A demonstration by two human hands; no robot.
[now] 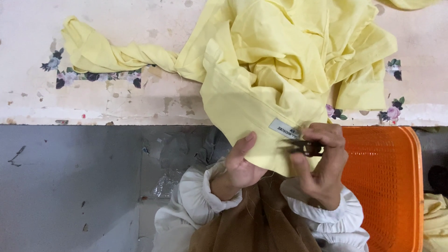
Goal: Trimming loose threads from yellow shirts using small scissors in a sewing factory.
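Yellow garment (280, 60) hangs toward the person; left hand (240, 161) pinches its hem, right hand (322, 161) grips small snips (308, 148) lying crosswise.

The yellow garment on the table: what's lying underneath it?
Around the yellow garment shows a worn, pale table with flower prints. Whatever lies directly beneath the cloth is covered.

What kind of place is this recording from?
Probably a garment workshop or finishing station. A yellow garment with a sewn-in label lies on a worn worktable; the right hand holds small snips at its edge, the left hand grips the cloth, and an orange crate stands alongside.
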